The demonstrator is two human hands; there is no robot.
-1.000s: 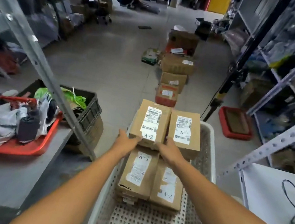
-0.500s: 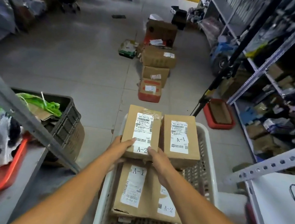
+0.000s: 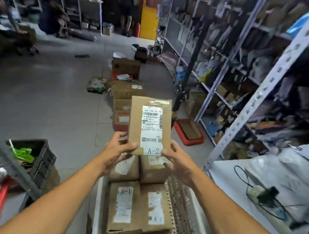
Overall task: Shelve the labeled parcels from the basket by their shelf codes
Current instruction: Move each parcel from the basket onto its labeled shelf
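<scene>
**A-2 parcel in both hands, above basket**

A-2 parcel [image 3: 149, 126] held upright in the air over the white basket [image 3: 184, 214], label facing camera. Left hand [image 3: 115, 152] and right hand [image 3: 178, 163] each pinch a bottom corner. Other parcels [image 3: 134, 207] lie in the basket, labels A-1 and A-2. Metal shelving [image 3: 266, 86] on the right.

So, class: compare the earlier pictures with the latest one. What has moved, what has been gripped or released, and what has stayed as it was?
The A-2 parcel has been lifted up out of the white basket. The left hand and right hand, which earlier rested on it, now grip its lower corners, label facing the camera. The other parcels, including the A-1 parcel, stay in the basket. Nothing was released.
</scene>
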